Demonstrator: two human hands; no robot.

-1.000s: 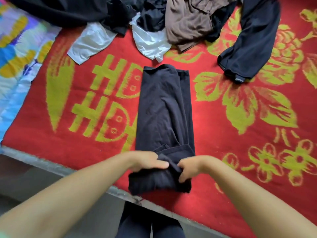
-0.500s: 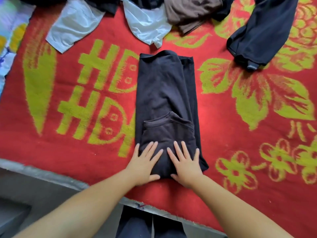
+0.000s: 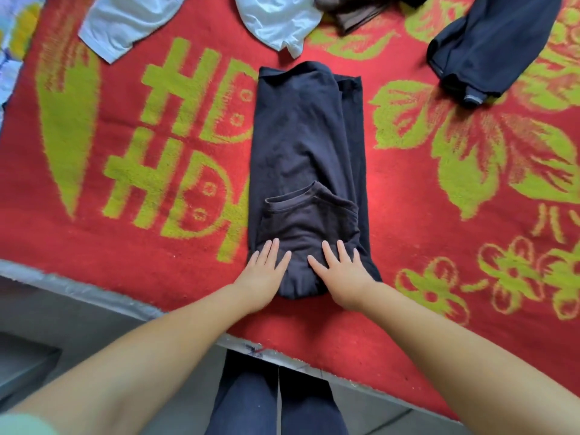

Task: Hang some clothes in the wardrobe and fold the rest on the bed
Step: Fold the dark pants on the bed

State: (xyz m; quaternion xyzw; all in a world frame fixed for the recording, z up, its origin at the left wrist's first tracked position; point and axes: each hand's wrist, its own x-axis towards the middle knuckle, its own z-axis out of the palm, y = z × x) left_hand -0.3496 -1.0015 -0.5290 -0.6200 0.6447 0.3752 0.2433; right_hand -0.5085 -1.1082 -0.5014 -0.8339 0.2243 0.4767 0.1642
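- Your left hand [image 3: 266, 274] and right hand [image 3: 340, 274] lie flat on the near end of the dark shirt [image 3: 306, 158], fingers straight and spread; neither grip is clenched, both only press the cloth down
- The shirt sits in the middle of the red blanket [image 3: 408, 189] on the bed, already narrowed to a long strip; its collar end [image 3: 310, 215] is turned up over the body, and you are flattening that fold
- You look to be partway through folding this one garment; the next move likely calls for taking the doubled near end in both hands and carrying it toward the far edge, keeping the side edges in line so the bundle stays square
- More waits beyond it: a white garment [image 3: 276, 20], a brown garment [image 3: 348, 11] and a dark blue garment [image 3: 492, 42], all well apart from your hands; the wardrobe is not in view
- The blanket carries large yellow-green woven characters [image 3: 185, 136] and flowers; no brand or label can be read on any garment
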